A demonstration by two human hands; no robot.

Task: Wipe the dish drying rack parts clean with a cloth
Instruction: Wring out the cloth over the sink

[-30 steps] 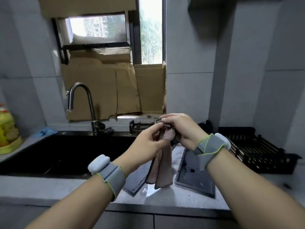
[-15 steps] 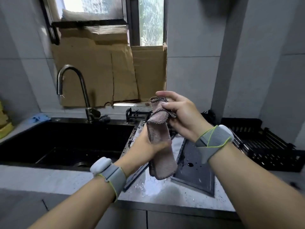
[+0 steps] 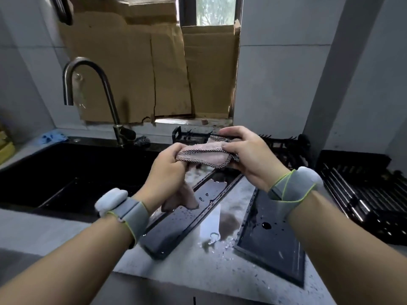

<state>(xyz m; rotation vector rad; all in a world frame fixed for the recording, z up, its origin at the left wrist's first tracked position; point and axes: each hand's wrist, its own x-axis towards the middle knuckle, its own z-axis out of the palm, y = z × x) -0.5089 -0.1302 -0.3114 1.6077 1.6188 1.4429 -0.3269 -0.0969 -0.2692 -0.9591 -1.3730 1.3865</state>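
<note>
**Cloth folded flat between both hands, rack parts still wet below**

Item one, the cloth [image 3: 203, 154]: pinkish, with a dark mesh edge. We hold it in the air above the surface [image 3: 191, 258], between sink and wall. Half a second ago it hung upright from our fingers; now its upper part lies level, stretched between the two hands, with a tail drooping below the left palm. We judge this a refolding to make a pad for wiping, not a wipe itself.

Item two, the left hand [image 3: 164, 175]: fingers curled round one end of the cloth, gripping it.

Item three, the right hand [image 3: 248, 150]: thumb and fingers pinching the other end, the index finger raised above the fold.

Item four, the long tray [image 3: 187, 214]: dark, lying diagonally on the surface below the hands, beaded with water drops. Untouched by the cloth.

Item five, the wide tray [image 3: 271, 245]: dark, just to the right of the long one, also spotted with drops and a small puddle.

Item six, the black wire rack [image 3: 361, 194]: standing at the far right, well apart from the hands.

Also present: a black sink [image 3: 72, 172] and a curved tap [image 3: 88, 89] to the left. Water is pooled on the surface between the trays.
</note>
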